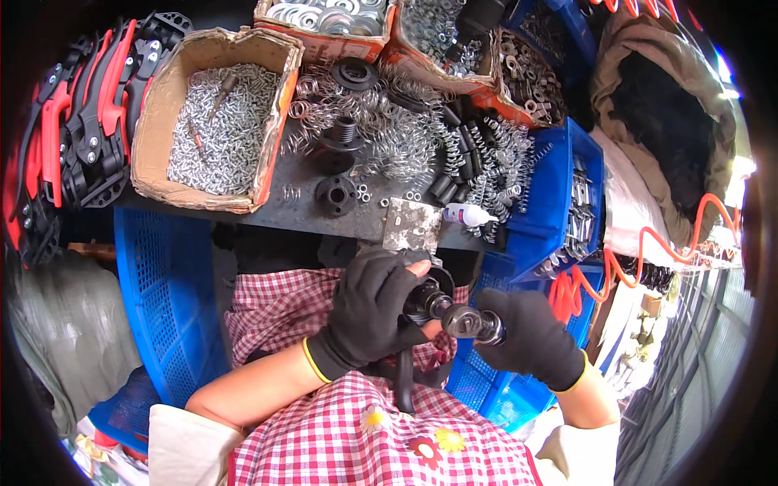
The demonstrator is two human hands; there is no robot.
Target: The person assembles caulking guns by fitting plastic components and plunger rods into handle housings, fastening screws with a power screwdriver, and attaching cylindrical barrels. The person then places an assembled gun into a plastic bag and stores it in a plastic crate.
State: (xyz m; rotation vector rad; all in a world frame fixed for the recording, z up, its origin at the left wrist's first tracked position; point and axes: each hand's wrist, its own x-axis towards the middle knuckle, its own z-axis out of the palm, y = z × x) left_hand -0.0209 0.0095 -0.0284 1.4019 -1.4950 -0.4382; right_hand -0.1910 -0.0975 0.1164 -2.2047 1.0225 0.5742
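One black part point(416, 306) is sitting within the left hand point(365, 304), which is curling its gloved fingers around it; one dark metal tool point(463, 321) is meeting its right side, the right hand point(531, 336) clasping the tool's other end. Beyond, one white bottle point(467, 215) is lying beside springs point(397, 142) too numerous to count.

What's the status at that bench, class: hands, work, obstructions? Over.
Left hand gripping black part. Right hand gripping wrench, its head beside the part. Bottle beyond, apart from both hands; no obstruction seen.
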